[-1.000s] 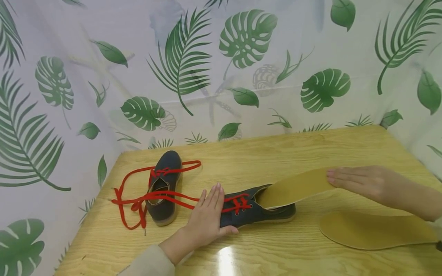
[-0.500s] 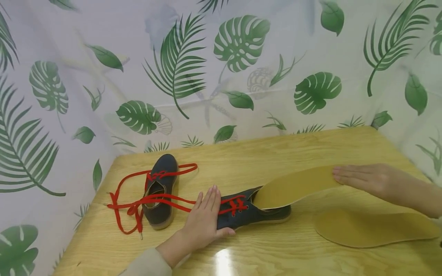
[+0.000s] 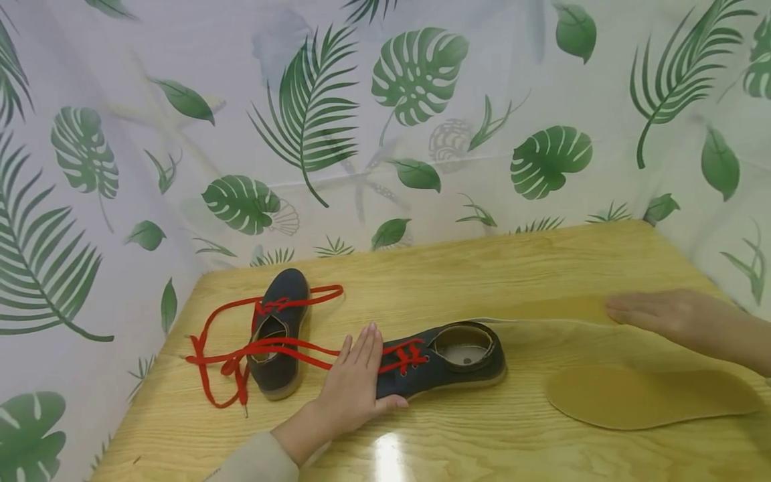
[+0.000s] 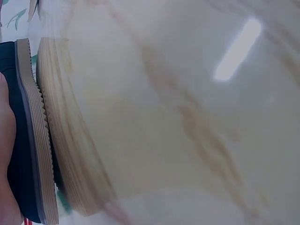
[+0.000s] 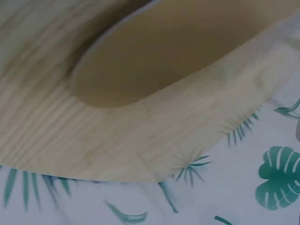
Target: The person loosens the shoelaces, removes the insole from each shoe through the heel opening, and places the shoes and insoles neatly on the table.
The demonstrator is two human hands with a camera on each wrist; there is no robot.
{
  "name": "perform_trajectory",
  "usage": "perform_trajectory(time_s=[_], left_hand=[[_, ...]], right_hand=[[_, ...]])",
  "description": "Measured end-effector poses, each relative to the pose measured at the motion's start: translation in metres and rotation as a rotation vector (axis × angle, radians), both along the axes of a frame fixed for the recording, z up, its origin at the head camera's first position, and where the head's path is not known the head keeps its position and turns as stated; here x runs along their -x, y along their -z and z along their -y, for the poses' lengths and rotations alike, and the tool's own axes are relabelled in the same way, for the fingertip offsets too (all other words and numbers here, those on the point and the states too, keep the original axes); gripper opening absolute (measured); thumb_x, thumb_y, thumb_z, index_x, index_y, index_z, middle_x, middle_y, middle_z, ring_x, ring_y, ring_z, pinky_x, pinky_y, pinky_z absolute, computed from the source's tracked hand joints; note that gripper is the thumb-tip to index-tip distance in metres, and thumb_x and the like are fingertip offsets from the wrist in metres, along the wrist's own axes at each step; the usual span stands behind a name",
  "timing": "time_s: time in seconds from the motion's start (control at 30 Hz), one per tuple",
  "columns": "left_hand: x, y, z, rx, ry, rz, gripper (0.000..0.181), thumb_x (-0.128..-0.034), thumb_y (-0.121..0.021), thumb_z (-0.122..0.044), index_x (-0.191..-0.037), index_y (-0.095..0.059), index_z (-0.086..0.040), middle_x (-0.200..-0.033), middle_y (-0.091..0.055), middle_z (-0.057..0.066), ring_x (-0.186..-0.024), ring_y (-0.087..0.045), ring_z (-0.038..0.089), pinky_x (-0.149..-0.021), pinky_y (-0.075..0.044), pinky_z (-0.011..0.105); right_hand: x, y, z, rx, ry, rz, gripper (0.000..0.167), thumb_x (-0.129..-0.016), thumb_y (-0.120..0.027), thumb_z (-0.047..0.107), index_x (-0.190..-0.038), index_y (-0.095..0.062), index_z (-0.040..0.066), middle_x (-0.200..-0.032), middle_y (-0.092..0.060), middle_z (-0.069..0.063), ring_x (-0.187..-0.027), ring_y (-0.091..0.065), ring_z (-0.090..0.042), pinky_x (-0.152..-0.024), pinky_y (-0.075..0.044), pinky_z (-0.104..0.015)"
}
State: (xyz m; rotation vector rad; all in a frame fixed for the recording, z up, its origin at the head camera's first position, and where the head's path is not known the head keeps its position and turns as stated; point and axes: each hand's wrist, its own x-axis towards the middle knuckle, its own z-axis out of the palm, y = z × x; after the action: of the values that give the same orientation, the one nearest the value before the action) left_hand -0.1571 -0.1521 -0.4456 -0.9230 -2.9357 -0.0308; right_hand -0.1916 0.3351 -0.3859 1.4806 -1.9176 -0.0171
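On the toe of a dark blue shoe (image 3: 440, 381) with red laces lies my left hand (image 3: 352, 391), fingers straight and thumb spread along the near side. The shoe's opening faces up, showing its pale inside. In the left wrist view its ribbed sole (image 4: 37, 136) runs down the left edge. At the right, my right hand (image 3: 674, 318) pinches one end of a tan insole (image 3: 548, 311); the thumb is hidden beneath. That insole is outside the shoe, tilted, its far tip beside the heel. In the right wrist view, a tan insole (image 5: 178, 51) spans the upper part.
A second tan insole (image 3: 650, 398) lies flat on the wooden table (image 3: 482, 442) at the right. The other blue shoe (image 3: 283, 335) stands at the left, its loose red laces (image 3: 211, 375) spread around it. A leaf-patterned cloth (image 3: 361, 134) rises behind the table.
The insole in my right hand has come out of the shoe opening and moved back and right, leaving the shoe's inside visible. My left hand stays on the toe.
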Motion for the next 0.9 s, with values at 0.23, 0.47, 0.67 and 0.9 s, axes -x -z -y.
perform_trajectory(time_s=[0.23,0.47,0.67,0.9], left_hand=[[0.0,-0.003,0.001,0.005,-0.008,-0.001,0.113,-0.0781,-0.009,-0.081,-0.147,-0.019,0.007,-0.155,-0.015,0.023,-0.144,-0.014,0.033,-0.116,-0.015,0.049],[0.0,-0.004,0.001,-0.005,-0.006,-0.013,0.113,-0.0776,-0.007,-0.081,-0.147,-0.02,0.008,-0.154,-0.016,0.024,-0.144,-0.015,0.033,-0.116,-0.015,0.049],[-0.001,-0.002,0.0,0.01,-0.004,-0.007,0.111,-0.0799,-0.012,-0.081,-0.147,-0.02,0.008,-0.154,-0.016,0.023,-0.144,-0.016,0.033,-0.116,-0.016,0.049],[-0.001,-0.003,-0.001,0.018,-0.007,-0.005,0.114,-0.0766,-0.003,-0.081,-0.147,-0.02,0.007,-0.154,-0.017,0.023,-0.144,-0.015,0.032,-0.116,-0.016,0.048]], right_hand=[[0.002,0.019,-0.033,-0.046,0.13,-0.002,0.047,-0.105,-0.006,0.016,-0.152,-0.013,0.019,-0.157,-0.011,0.008,-0.142,-0.009,-0.001,-0.1,-0.038,-0.013],[0.005,0.044,-0.067,-0.07,0.179,-0.005,0.049,-0.105,-0.004,0.019,-0.152,-0.016,0.02,-0.155,-0.007,0.01,-0.096,-0.066,-0.016,-0.05,-0.049,-0.024],[0.004,0.067,-0.095,-0.126,0.243,0.07,0.051,-0.102,-0.001,0.028,-0.152,-0.011,0.017,-0.152,0.007,0.011,-0.055,-0.059,-0.01,-0.045,-0.046,-0.016],[0.0,0.083,-0.11,-0.105,0.281,0.206,0.057,-0.097,-0.007,0.044,-0.151,-0.01,0.025,-0.149,0.007,0.02,-0.113,-0.055,-0.002,-0.085,-0.038,0.0]])
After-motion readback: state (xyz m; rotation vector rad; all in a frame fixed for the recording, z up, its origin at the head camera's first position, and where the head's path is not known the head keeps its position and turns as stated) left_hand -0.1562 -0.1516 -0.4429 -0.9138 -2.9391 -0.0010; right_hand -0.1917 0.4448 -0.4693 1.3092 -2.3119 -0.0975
